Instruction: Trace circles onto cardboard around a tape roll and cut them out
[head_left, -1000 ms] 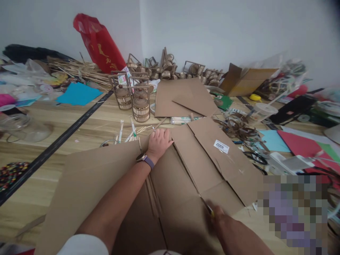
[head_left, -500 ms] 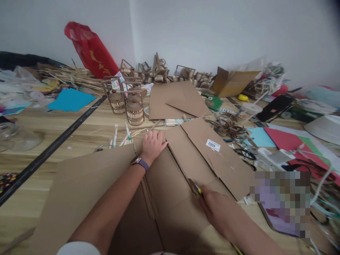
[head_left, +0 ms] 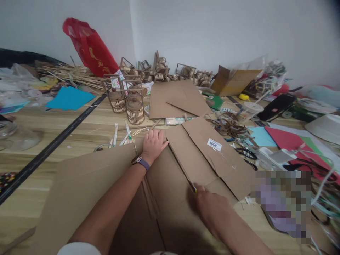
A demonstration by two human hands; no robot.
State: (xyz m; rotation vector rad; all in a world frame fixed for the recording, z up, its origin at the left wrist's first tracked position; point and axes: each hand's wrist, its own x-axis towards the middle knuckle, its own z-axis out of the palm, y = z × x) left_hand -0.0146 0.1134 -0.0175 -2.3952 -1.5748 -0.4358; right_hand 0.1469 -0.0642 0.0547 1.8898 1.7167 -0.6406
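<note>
A large cardboard sheet [head_left: 176, 203] with folds lies over the front of the table. My left hand [head_left: 154, 144] presses down near its far edge, fingers laid out, beside the top of a long slit. The wrist wears a watch with a purple band [head_left: 143, 163]. My right hand [head_left: 209, 203] is closed around a utility knife [head_left: 194, 188], of which only the blade end and a bit of yellow show. Its tip sits at the near end of the slit. To the right, a cardboard flap [head_left: 212, 156] carries a white label [head_left: 214, 144].
Bamboo lantern-like baskets [head_left: 136, 111] stand beyond my left hand. Farther back lie another cardboard piece [head_left: 177, 97] and an opened box [head_left: 235, 81]. Scissors [head_left: 246, 153], a power strip [head_left: 276, 157] and coloured paper [head_left: 285, 141] crowd the right. A black strip [head_left: 53, 147] crosses the left.
My right hand and the knife have shifted slightly down and toward me along the slit, and the knife shows less. My left hand stays in place on the cardboard.
</note>
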